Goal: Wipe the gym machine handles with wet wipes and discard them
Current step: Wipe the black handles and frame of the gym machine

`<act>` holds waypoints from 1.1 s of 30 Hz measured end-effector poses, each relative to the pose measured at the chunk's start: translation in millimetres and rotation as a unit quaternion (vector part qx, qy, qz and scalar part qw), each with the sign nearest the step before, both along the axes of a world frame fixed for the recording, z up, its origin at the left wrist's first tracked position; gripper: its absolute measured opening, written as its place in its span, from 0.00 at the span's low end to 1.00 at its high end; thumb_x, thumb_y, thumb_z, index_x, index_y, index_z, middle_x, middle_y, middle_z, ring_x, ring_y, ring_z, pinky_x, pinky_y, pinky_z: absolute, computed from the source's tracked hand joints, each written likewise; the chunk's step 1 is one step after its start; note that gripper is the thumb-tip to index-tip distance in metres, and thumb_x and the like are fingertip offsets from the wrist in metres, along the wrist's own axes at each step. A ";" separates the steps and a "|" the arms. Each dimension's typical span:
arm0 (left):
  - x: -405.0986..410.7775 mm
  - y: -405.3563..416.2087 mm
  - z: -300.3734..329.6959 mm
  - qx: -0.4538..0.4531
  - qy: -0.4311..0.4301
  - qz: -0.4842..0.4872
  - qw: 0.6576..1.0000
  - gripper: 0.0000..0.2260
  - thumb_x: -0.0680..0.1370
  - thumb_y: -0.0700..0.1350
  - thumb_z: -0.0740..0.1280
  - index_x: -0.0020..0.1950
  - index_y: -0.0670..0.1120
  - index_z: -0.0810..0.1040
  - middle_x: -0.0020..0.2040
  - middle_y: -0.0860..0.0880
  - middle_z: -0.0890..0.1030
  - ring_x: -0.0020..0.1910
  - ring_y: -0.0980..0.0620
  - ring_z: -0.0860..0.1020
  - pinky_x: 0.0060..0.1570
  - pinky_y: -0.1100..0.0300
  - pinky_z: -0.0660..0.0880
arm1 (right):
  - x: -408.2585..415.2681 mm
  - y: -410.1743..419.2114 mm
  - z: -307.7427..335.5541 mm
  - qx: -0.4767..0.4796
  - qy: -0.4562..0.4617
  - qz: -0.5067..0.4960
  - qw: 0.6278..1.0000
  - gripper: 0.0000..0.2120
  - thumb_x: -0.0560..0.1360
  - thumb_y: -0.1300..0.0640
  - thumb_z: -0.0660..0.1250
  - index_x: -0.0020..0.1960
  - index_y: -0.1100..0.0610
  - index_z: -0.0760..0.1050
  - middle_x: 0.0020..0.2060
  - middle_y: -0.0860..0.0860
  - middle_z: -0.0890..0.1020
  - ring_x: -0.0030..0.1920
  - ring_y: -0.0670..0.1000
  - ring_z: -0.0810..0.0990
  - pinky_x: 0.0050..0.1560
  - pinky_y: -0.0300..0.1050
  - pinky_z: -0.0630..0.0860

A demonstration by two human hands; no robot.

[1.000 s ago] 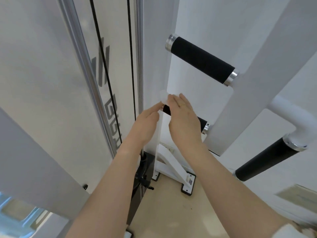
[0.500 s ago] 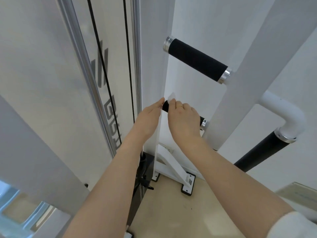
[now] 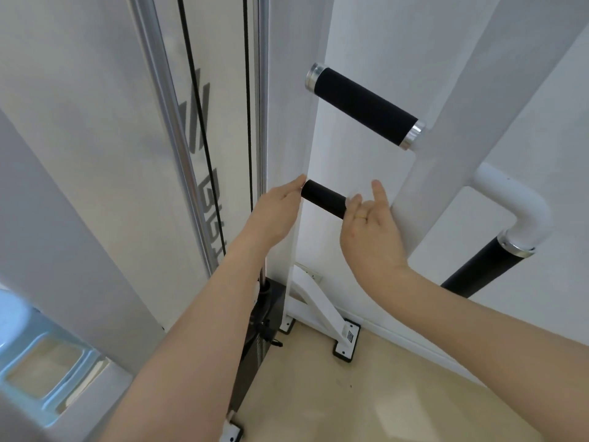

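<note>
Head view: my right hand (image 3: 371, 232) has slid along the lower black handle (image 3: 323, 199) to its inner end, fingers curled round it, index finger raised; half a second ago it sat at the outer end. I cannot make out the wipe under it now. My left hand (image 3: 275, 215) still lies flat, fingertips touching the handle's free end. Farther up, the upper black handle (image 3: 363, 106) juts from the white frame (image 3: 452, 129).

Bright, even daylight; soft shadows; edges bowed (wide-angle), slightly blurred.
</note>
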State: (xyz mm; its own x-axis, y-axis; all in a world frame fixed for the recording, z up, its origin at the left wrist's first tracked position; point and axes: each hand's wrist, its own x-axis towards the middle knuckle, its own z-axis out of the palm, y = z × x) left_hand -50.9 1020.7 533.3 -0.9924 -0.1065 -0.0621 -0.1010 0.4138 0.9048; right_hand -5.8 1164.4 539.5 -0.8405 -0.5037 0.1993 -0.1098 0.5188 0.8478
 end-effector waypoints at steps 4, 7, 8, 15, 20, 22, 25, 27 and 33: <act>-5.3 5.5 -3.6 0.028 -0.038 0.026 0.999 0.18 0.81 0.46 0.51 0.69 0.59 0.67 0.54 0.51 0.74 0.35 0.60 0.71 0.37 0.66 0.67 | -5.3 6.1 -3.5 -0.003 -0.073 -0.024 0.997 0.28 0.78 0.62 0.54 0.69 0.78 0.46 0.65 0.65 0.68 0.63 0.62 0.71 0.70 0.65 0.43; -2.3 10.6 -0.6 0.042 -0.034 0.019 0.998 0.18 0.81 0.47 0.51 0.69 0.60 0.67 0.54 0.54 0.75 0.41 0.60 0.74 0.46 0.63 0.70 | -24.8 -19.1 -11.8 -0.155 -0.062 -0.061 0.984 0.27 0.75 0.60 0.57 0.69 0.73 0.59 0.58 0.63 0.77 0.56 0.58 0.78 0.68 0.53 0.64; -0.7 11.8 -0.4 0.039 -0.034 0.009 0.999 0.20 0.80 0.45 0.50 0.69 0.60 0.66 0.53 0.54 0.75 0.43 0.59 0.74 0.47 0.62 0.70 | -31.4 -25.7 -16.6 -0.208 -0.068 -0.054 0.974 0.25 0.72 0.59 0.58 0.67 0.69 0.66 0.54 0.60 0.80 0.52 0.57 0.80 0.63 0.50 0.70; 8.7 1.8 17.3 -0.017 -0.023 -0.056 0.998 0.13 0.82 0.40 0.52 0.58 0.44 0.75 0.44 0.48 0.76 0.41 0.58 0.73 0.42 0.73 0.67 | -16.7 -9.9 19.8 -0.419 -0.119 0.176 0.883 0.21 0.70 0.71 0.56 0.62 0.66 0.72 0.56 0.61 0.79 0.54 0.60 0.80 0.48 0.49 0.76; 6.7 8.7 50.5 0.086 0.145 -0.025 0.985 0.13 0.79 0.44 0.54 0.57 0.43 0.75 0.55 0.44 0.78 0.54 0.48 0.76 0.59 0.56 0.71 | -1.7 -20.6 52.1 -0.525 0.036 0.331 0.783 0.22 0.69 0.70 0.51 0.58 0.69 0.76 0.53 0.62 0.81 0.54 0.59 0.81 0.59 0.47 0.73; 7.0 10.7 74.6 0.153 0.212 0.039 0.965 0.18 0.79 0.43 0.53 0.68 0.46 0.68 0.67 0.47 0.72 0.66 0.50 0.70 0.69 0.49 0.65 | -2.2 -20.7 79.9 -0.550 0.101 0.342 0.755 0.22 0.69 0.70 0.50 0.58 0.69 0.76 0.53 0.62 0.81 0.54 0.59 0.81 0.59 0.47 0.74; 8.0 11.1 98.2 0.174 0.249 0.061 0.951 0.16 0.81 0.41 0.54 0.67 0.46 0.71 0.64 0.49 0.75 0.64 0.53 0.72 0.69 0.52 0.65 | -15.9 -26.6 109.3 -0.532 0.159 0.314 0.770 0.22 0.70 0.69 0.49 0.57 0.70 0.76 0.52 0.63 0.81 0.55 0.61 0.80 0.57 0.51 0.76; 7.3 8.9 101.5 0.142 0.262 0.057 0.953 0.15 0.81 0.42 0.55 0.65 0.46 0.74 0.61 0.48 0.78 0.62 0.53 0.74 0.67 0.51 0.67 | -29.7 -37.6 118.7 -0.508 0.140 0.283 0.801 0.22 0.70 0.67 0.49 0.56 0.70 0.76 0.51 0.63 0.81 0.56 0.63 0.79 0.55 0.53 0.78; 10.4 -2.2 97.9 0.138 0.242 0.003 0.960 0.17 0.81 0.37 0.54 0.68 0.47 0.71 0.61 0.56 0.74 0.56 0.66 0.71 0.48 0.85 0.64 | -46.0 -49.4 90.7 -0.438 0.014 0.054 0.897 0.27 0.72 0.45 0.62 0.62 0.65 0.74 0.55 0.60 0.80 0.55 0.58 0.80 0.54 0.49 0.75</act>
State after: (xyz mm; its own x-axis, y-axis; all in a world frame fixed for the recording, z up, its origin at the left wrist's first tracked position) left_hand -40.5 1018.5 631.2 -0.9116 -0.1579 0.3796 0.3575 0.1516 0.9215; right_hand -51.9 1115.0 630.2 -0.7852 -0.2216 0.5782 -0.1845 0.9751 0.1230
